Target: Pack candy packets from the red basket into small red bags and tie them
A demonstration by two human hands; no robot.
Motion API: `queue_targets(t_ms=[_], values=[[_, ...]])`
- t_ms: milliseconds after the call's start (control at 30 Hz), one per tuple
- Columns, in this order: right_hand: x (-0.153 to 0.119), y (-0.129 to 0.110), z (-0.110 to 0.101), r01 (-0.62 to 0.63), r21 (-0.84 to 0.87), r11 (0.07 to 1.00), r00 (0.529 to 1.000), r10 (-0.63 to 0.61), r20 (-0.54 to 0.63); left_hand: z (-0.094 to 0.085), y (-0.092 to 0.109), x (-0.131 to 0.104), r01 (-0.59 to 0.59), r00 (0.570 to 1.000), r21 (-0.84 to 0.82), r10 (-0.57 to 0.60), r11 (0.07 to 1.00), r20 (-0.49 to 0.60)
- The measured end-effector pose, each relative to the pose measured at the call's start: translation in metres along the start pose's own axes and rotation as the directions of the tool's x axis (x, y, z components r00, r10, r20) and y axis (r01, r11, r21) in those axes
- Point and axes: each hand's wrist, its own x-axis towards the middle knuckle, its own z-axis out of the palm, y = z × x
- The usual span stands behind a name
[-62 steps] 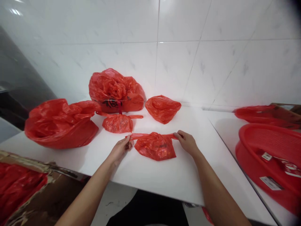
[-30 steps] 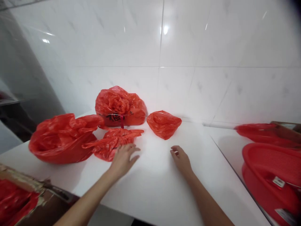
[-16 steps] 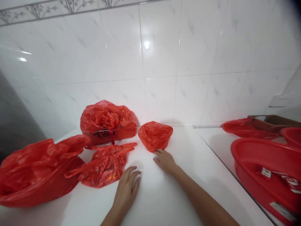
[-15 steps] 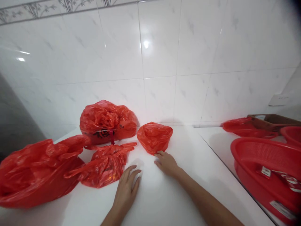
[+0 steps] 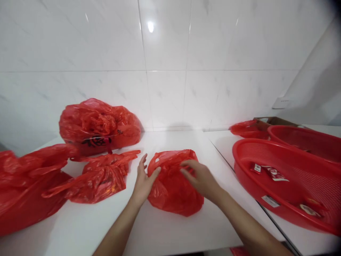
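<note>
A red plastic bag (image 5: 176, 195) with its mouth gaping upward sits on the white table in front of me. On its left side is my left hand (image 5: 144, 181), fingers apart, thumb over the bag's edge. My right hand (image 5: 204, 177) reaches over the right rim of the bag, its fingers spread and slightly bent; whether they touch the plastic I cannot tell. A smaller knotted red bag (image 5: 98, 177) lies to the left of my left hand.
A large bulging red bag (image 5: 99, 124) with black print stands against the tiled wall. Another red bag (image 5: 29, 192) lies at far left. On the right, a red plastic basket (image 5: 269, 177) holds small packets, with a second basket (image 5: 306, 137) and a cardboard box (image 5: 271, 121) behind it.
The red bag in the middle has come nearer to me, and its mouth is wider. Both hands have moved to its two sides. My view has turned to the right and down.
</note>
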Motion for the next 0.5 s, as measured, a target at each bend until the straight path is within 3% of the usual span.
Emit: queue_targets(t_ms=[133, 233, 367, 433, 500], values=[[0.017, 0.004, 0.050, 0.000, -0.290, 0.957, 0.978, 0.060, 0.200, 0.003, -0.010, -0.007, 0.077, 0.944, -0.145, -0.025, 0.986, 0.330], [0.022, 0.019, 0.063, 0.003, -0.119, 0.993, 0.987, 0.017, 0.162, -0.007, -0.019, -0.006, 0.151, 0.929, -0.146, -0.091, 0.978, 0.358], [0.025, 0.033, 0.030, -0.025, 0.249, 0.968, 0.990, 0.058, -0.126, -0.024, -0.027, 0.007, 0.209, 0.950, -0.158, -0.162, 0.965, 0.268], [0.024, 0.034, 0.002, -0.027, 0.406, 0.914, 0.947, 0.153, -0.283, -0.027, -0.030, 0.015, 0.198, 0.964, -0.163, -0.162, 0.967, 0.210], [0.023, 0.032, -0.027, 0.023, 0.578, 0.816, 0.866, 0.273, -0.419, -0.026, -0.033, 0.023, 0.161, 0.980, -0.160, -0.138, 0.974, 0.144]])
